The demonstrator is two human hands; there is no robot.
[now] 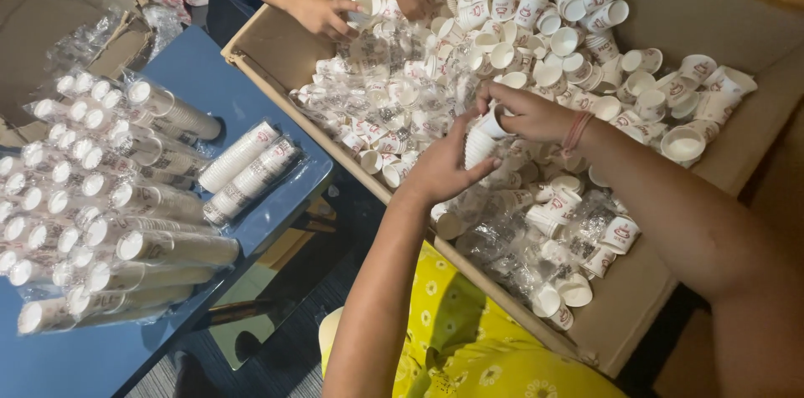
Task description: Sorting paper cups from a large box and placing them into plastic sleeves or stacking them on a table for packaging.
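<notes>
Cardboard box (276, 46) brims with loose paper cups (536, 38). At centre, left hand (440, 165) clamps a short cup stack (479, 145); right hand (528, 113) pinches its top cup. Skewed nesting could crush rims; bagged stacks (251, 165) lie at nine o'clock.

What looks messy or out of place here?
Loose paper cups lie jumbled in the cardboard box, mixed with crumpled plastic wrappers, unlike the wrapped cup stacks piled on the blue table.

Four hands (440, 168), one box (636, 314) (cups uncountable).
</notes>
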